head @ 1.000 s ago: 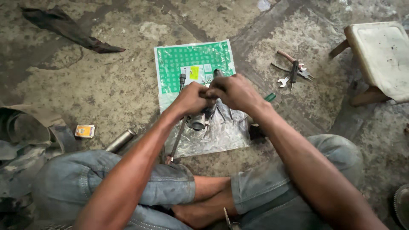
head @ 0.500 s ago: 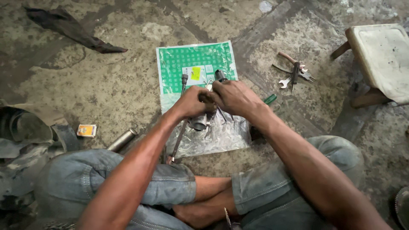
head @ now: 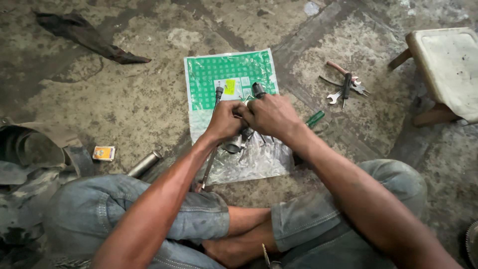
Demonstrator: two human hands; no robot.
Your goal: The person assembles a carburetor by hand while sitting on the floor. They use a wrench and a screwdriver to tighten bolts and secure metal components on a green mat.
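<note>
I sit cross-legged on a stained concrete floor. My left hand (head: 225,119) and my right hand (head: 271,115) meet over a green and clear plastic bag (head: 224,72) spread flat. Both grip a small dark metal assembly (head: 238,142) held just above the bag. Black rod ends (head: 218,92) stick out past my fingers toward the green part. A thin metal rod (head: 208,167) runs down from my left hand toward my knee. The fingers hide most of the assembly.
Pliers and spanners (head: 345,87) lie to the right, near a worn stool (head: 448,69). A green-handled screwdriver (head: 314,118) pokes out beside my right wrist. A metal tube (head: 144,163) and a small box (head: 103,152) lie at the left, a dark rag (head: 89,37) farther off.
Both hands have stayed together on the metal assembly over the bag, shifting only slightly. My right hand has turned a little over the part.
</note>
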